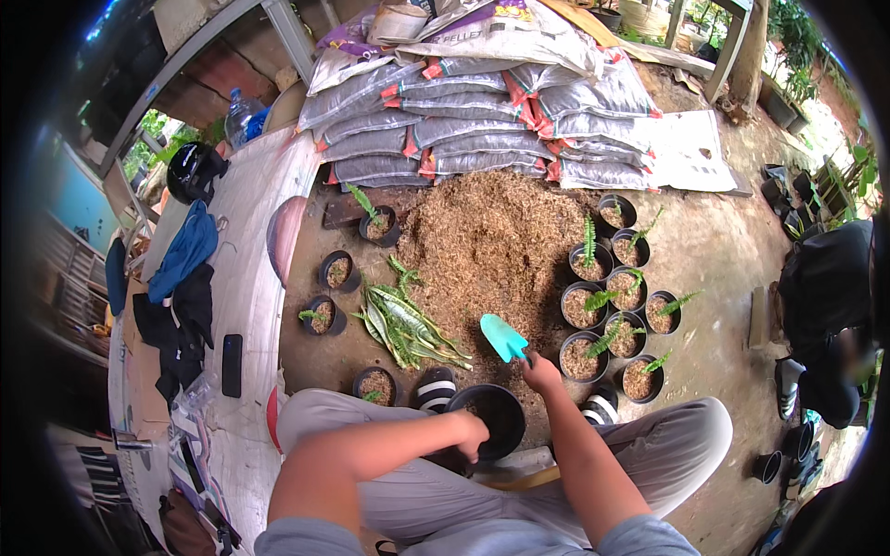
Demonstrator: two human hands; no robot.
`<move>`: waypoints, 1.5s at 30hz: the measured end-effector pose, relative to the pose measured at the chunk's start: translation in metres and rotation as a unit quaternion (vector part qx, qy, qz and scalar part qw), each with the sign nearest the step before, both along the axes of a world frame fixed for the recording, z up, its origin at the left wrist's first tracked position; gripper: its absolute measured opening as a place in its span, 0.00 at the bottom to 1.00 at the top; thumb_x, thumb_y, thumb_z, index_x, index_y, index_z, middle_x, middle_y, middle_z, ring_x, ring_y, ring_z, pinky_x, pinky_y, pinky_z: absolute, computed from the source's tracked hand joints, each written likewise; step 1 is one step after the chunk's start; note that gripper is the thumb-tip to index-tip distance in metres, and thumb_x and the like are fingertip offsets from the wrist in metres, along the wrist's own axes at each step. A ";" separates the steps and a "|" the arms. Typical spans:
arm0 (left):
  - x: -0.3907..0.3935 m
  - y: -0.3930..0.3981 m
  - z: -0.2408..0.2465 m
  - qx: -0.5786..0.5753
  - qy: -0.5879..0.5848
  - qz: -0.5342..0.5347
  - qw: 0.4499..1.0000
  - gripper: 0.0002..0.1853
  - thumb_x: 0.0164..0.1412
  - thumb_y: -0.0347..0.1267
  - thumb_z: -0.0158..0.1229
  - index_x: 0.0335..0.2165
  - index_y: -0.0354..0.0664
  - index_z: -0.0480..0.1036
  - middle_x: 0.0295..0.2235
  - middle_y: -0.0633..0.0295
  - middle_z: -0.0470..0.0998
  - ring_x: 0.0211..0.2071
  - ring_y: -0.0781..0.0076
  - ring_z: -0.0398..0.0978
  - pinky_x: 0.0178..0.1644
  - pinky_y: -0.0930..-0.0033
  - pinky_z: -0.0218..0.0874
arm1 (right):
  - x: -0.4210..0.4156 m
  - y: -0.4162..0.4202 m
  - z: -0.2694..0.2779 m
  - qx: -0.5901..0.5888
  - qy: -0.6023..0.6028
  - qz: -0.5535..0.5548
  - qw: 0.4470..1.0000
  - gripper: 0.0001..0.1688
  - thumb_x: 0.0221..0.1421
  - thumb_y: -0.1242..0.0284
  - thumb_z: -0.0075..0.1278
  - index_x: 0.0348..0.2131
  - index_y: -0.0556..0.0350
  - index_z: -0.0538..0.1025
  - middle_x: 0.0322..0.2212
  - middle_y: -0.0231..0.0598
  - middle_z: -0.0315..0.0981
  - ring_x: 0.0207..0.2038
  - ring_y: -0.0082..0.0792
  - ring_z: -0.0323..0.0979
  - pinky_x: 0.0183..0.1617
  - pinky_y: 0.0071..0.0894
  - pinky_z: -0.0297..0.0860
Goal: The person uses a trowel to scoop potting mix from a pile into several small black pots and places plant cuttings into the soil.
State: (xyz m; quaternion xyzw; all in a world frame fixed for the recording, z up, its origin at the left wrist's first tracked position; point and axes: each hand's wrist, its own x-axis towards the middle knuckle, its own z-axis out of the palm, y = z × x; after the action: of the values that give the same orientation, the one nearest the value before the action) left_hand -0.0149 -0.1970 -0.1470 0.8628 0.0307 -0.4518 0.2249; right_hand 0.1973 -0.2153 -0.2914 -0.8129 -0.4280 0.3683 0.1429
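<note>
My right hand (pixel 542 374) grips the dark handle of a turquoise hand trowel (pixel 502 335). Its blade points away from me, over the near edge of a heap of brown, coarse planting medium (pixel 487 243). Between my feet sits a wide black plastic pot (pixel 502 417), its inside dark. My left hand (pixel 473 434) is at the pot's near left rim with fingers curled over it; the fingertips are partly hidden. Left of the heap lies a bundle of cut variegated leaves and fern fronds (pixel 410 326).
Small black pots with fern cuttings (pixel 585 304) cluster at right; several more pots (pixel 338 271) stand at left. Behind the heap rise stacked filled sacks (pixel 473 132). A whitish platform (pixel 243 278) at left bears a phone (pixel 232 365) and helmet (pixel 195 170). Another person (pixel 827 313) sits at far right.
</note>
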 end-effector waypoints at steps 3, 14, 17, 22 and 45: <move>0.017 0.038 0.038 -0.012 -0.076 0.073 0.994 0.25 0.57 0.52 0.58 0.38 0.41 0.78 0.36 0.50 0.81 0.38 0.47 0.79 0.40 0.49 0.69 | 0.006 -0.015 -0.037 0.078 0.008 0.045 0.996 0.27 0.62 0.55 0.47 0.54 0.50 0.70 0.45 0.56 0.76 0.50 0.56 0.73 0.52 0.53 0.69; -0.027 0.141 0.238 0.050 -0.338 0.424 0.839 0.29 0.62 0.47 0.59 0.50 0.33 0.70 0.44 0.44 0.78 0.46 0.48 0.77 0.49 0.55 0.67 | 0.000 -0.004 -0.051 0.035 -0.106 0.108 0.988 0.18 0.62 0.61 0.46 0.43 0.55 0.67 0.36 0.57 0.76 0.39 0.60 0.76 0.42 0.58 0.72; -0.044 0.140 0.232 0.139 -0.310 0.405 0.849 0.31 0.62 0.47 0.59 0.53 0.31 0.69 0.46 0.42 0.77 0.47 0.47 0.76 0.51 0.56 0.66 | -0.001 0.035 -0.035 0.080 -0.207 0.043 0.974 0.11 0.61 0.69 0.44 0.41 0.56 0.67 0.35 0.51 0.75 0.36 0.54 0.78 0.37 0.51 0.75; -0.045 0.147 0.228 0.143 -0.313 0.401 0.849 0.30 0.61 0.47 0.58 0.51 0.33 0.69 0.44 0.43 0.77 0.45 0.45 0.76 0.49 0.52 0.67 | 0.003 0.072 -0.023 0.171 -0.114 0.018 0.978 0.12 0.62 0.68 0.44 0.41 0.57 0.66 0.36 0.58 0.73 0.36 0.63 0.75 0.38 0.57 0.73; -0.055 0.153 0.237 0.155 -0.428 0.374 0.808 0.16 0.64 0.38 0.52 0.42 0.34 0.70 0.34 0.49 0.77 0.40 0.48 0.77 0.45 0.51 0.68 | -0.008 0.110 -0.020 0.095 -0.066 -0.075 0.990 0.14 0.58 0.69 0.48 0.41 0.60 0.67 0.39 0.61 0.74 0.43 0.64 0.73 0.46 0.58 0.69</move>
State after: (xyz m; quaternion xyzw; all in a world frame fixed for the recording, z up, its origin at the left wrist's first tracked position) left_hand -0.0701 -0.0442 0.0896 0.9140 0.3208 0.0931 0.2301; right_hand 0.1889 -0.1052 -0.3117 -0.8480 -0.4076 0.2595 0.2176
